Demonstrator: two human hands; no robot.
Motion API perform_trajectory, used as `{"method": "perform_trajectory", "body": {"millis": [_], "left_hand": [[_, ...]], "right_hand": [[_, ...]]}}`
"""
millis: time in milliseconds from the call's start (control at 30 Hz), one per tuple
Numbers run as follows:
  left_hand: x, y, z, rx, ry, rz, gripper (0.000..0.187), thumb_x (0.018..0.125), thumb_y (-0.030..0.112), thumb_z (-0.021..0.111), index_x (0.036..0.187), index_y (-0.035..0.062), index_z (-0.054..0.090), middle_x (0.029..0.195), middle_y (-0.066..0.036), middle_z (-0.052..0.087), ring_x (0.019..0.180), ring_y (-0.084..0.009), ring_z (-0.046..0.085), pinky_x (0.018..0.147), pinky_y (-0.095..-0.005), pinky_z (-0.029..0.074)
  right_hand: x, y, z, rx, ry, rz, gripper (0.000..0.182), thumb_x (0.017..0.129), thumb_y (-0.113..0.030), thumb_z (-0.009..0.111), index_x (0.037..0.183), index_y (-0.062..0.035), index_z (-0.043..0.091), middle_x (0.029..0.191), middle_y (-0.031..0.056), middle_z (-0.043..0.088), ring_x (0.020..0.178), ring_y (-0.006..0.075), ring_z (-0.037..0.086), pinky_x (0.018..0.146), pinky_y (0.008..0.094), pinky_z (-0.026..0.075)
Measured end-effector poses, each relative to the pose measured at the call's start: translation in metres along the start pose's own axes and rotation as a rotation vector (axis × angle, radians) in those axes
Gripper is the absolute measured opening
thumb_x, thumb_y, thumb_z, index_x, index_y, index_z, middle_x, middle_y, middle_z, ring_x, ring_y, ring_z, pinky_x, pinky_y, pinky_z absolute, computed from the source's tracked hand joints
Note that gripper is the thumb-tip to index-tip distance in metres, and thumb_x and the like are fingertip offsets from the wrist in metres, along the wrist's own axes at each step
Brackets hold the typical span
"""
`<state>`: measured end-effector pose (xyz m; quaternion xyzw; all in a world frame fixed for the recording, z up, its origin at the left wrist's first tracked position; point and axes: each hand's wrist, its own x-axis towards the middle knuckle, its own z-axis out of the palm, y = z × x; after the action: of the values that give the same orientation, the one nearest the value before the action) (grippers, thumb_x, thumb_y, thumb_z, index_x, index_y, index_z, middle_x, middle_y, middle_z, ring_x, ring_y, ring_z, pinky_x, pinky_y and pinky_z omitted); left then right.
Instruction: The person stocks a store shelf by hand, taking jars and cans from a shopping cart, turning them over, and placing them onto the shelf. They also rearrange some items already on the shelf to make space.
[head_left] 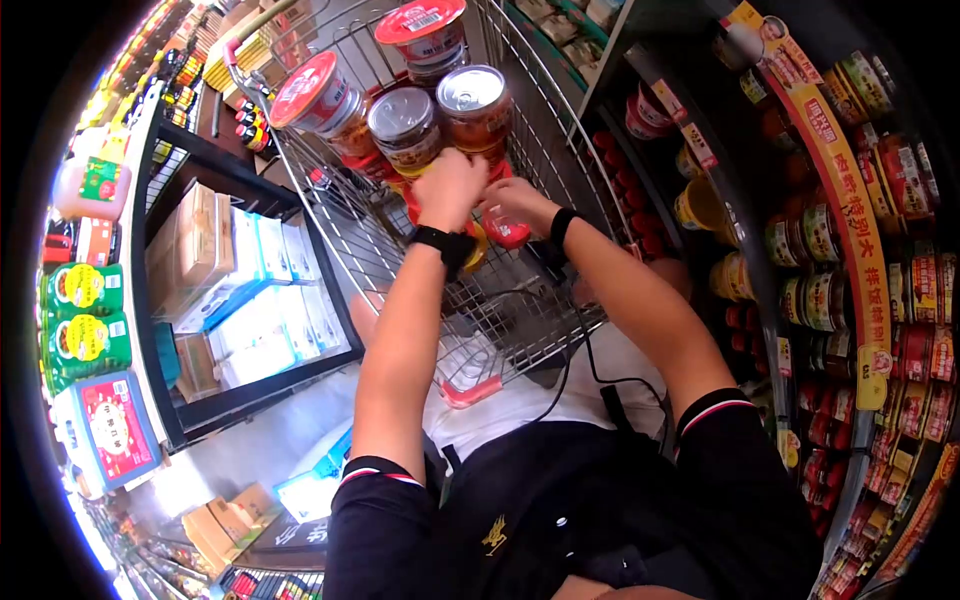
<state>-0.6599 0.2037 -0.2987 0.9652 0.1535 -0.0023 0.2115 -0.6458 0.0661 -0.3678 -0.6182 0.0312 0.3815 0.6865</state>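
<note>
My left hand [452,190] reaches into a wire shopping cart [330,225], with its fingers curled close to two jars. One jar has a grey metal lid [403,112]; beside it is a jar of reddish-brown contents with a silver lid [474,90]. My right hand [522,203] is bent in beside the left, fingertips drawn together just above a red, shiny item [506,228]. What lies between the fingers of either hand is hidden. Behind the jars stand red-lidded tubs, one at the left [305,90] and one at the back [422,25].
Shelves of jars and packets [820,240] rise close on the right. At the left, a black-framed rack holds cartons [205,245], with green-packed bottles [85,340] on the shelf beyond. A black cable [590,345] hangs across the cart's near end. A red-edged cart part [470,391] lies near my body.
</note>
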Motion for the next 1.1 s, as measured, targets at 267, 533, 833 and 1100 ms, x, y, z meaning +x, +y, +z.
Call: {"method": "perform_trajectory", "body": {"millis": [267,533,833,1100], "left_hand": [[0.01,-0.049,0.01,0.421,-0.416,-0.088,0.054,0.092,0.057,0.05,0.111,0.0109,0.072,0.116,-0.013,0.069,0.11,-0.0302,0.065,0.088,-0.0415,0.05],[0.013,-0.068,0.035,0.374,-0.485,-0.091,0.068,0.092,0.067,0.04,0.12,0.0116,0.068,0.124,-0.014,0.065,0.117,-0.0325,0.061,0.094,-0.0434,0.048],[0.017,-0.06,0.041,0.29,-0.536,-0.178,0.074,0.09,0.071,0.041,0.121,0.0084,0.067,0.124,-0.018,0.064,0.119,-0.034,0.059,0.099,-0.0431,0.045],[0.016,-0.051,0.034,0.095,-0.38,-0.174,0.094,0.088,0.079,0.03,0.103,-0.005,0.071,0.115,-0.032,0.063,0.115,-0.0432,0.058,0.099,-0.0446,0.044]], "right_hand": [[0.026,0.043,0.01,-0.263,0.013,0.078,0.023,0.086,-0.02,0.062,0.095,0.0002,0.067,0.083,0.0055,0.064,0.071,0.0165,0.061,0.059,0.0326,0.051],[0.016,0.037,0.023,-0.377,-0.072,0.099,0.026,0.093,-0.024,0.056,0.098,-0.0004,0.063,0.087,0.0078,0.065,0.079,0.0182,0.065,0.063,0.0341,0.052],[-0.007,0.028,0.031,-0.266,-0.022,0.128,0.025,0.089,-0.025,0.058,0.084,-0.0004,0.06,0.066,0.0069,0.055,0.057,0.0171,0.051,0.053,0.0347,0.04],[-0.023,0.009,0.035,-0.158,0.162,0.002,0.024,0.086,-0.02,0.06,0.094,0.0027,0.06,0.081,0.0111,0.06,0.071,0.0205,0.058,0.059,0.0361,0.044]]}}
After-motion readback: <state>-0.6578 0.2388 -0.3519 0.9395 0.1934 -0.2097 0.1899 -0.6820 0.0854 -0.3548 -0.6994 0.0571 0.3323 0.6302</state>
